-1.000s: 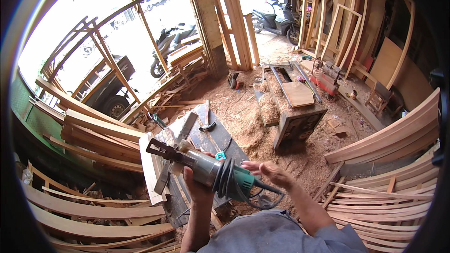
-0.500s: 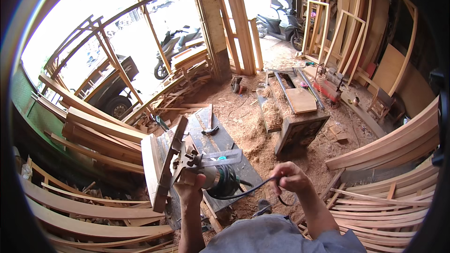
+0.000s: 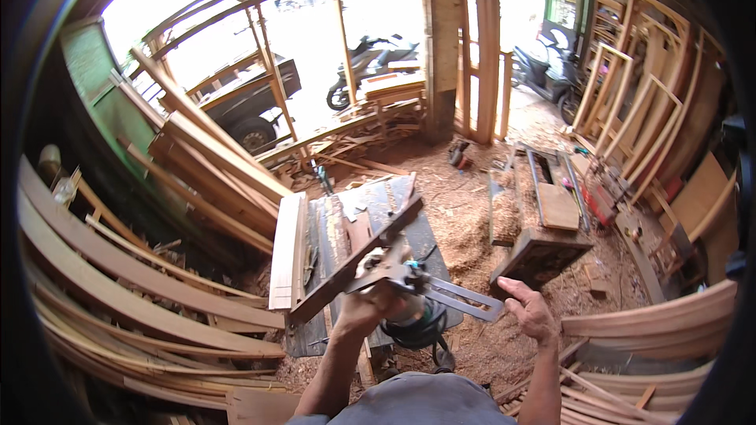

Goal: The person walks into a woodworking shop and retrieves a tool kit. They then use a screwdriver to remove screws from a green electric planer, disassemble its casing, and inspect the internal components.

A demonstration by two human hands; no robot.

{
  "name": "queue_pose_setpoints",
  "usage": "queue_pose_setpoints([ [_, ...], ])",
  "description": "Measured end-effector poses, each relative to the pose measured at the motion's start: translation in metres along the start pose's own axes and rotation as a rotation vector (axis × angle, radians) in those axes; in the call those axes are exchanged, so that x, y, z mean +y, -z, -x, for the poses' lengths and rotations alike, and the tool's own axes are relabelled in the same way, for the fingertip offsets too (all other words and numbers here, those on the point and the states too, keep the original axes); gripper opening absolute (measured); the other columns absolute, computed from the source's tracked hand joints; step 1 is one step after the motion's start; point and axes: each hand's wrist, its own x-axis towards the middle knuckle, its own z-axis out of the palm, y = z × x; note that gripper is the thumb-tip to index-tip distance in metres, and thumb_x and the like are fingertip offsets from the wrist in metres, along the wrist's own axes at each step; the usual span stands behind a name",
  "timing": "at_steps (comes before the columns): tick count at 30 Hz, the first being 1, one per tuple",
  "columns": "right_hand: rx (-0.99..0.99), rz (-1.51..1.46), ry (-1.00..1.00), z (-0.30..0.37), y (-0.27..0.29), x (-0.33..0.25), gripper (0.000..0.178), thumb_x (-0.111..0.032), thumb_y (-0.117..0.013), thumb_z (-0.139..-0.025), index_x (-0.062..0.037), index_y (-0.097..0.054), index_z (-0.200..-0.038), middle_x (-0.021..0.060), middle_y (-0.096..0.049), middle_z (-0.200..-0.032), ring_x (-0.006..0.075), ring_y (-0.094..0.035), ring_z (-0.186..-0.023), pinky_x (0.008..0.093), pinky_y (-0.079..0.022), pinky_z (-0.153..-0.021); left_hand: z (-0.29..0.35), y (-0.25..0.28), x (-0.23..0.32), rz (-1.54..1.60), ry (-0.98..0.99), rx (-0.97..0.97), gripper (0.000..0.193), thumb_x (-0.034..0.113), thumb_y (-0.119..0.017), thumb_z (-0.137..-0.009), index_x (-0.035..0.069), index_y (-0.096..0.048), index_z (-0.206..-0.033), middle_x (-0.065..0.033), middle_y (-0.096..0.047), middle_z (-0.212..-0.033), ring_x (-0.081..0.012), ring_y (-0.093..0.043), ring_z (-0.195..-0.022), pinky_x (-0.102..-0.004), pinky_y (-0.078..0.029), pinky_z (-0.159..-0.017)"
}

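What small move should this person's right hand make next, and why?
Perhaps the right hand should steady the slotted silvery metal bar: it is open beside the bar's end, while only the left hand grips the green-and-grey power tool.

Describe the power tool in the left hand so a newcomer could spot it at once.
Find the dark workbench in front of the person. Above its near half, the left hand grips the power tool. Unlike the pale board at the bench's left edge, it carries a long dark crossbar, a slotted metal arm and looped black cord.
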Motion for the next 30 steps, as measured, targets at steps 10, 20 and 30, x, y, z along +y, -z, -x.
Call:
queue_pose_setpoints([
  [10, -0.348, -0.413, 0.046, -0.009, -0.040, -0.022, 0.043, -0.024, -0.094, -0.083, 0.0031, -0.079, -0.113, 0.0040, -0.078, -0.091, 0.0074, -0.068, -0.081, 0.0249, -0.057, -0.069, 0.003, -0.011, 0.004, -0.117, 0.043, -0.148, 0.042, 0.015, -0.091, -0.083, 0.007, -0.070, -0.119, -0.0015, -0.072, -0.112, -0.0119, -0.065, -0.105, -0.0336, -0.054, -0.095],
  [20, -0.288, 0.161, -0.219, 0.002, -0.094, -0.015, 0.023, -0.025, -0.073, -0.101, -0.0039, -0.082, -0.106, 0.0106, -0.074, -0.078, 0.0167, -0.066, -0.067, 0.0357, -0.052, -0.065, -0.019, 0.000, 0.032, 0.295, -0.047, 0.177, 0.043, 0.015, -0.089, -0.083, 0.006, -0.069, -0.120, -0.0037, -0.071, -0.105, -0.0152, -0.068, -0.097, -0.0355, -0.058, -0.089],
  [30, -0.161, 0.289, -0.378, 0.060, 0.079, -0.003, 0.033, -0.026, -0.088, -0.079, 0.0004, -0.075, -0.064, 0.0077, -0.059, -0.049, 0.0156, -0.051, -0.042, 0.0335, -0.041, -0.048, -0.028, 0.034, 0.022, 0.238, -0.341, 0.583, 0.039, 0.019, -0.084, -0.094, 0.006, -0.065, -0.126, -0.0031, -0.072, -0.110, -0.0156, -0.072, -0.096, -0.0350, -0.062, -0.083],
])
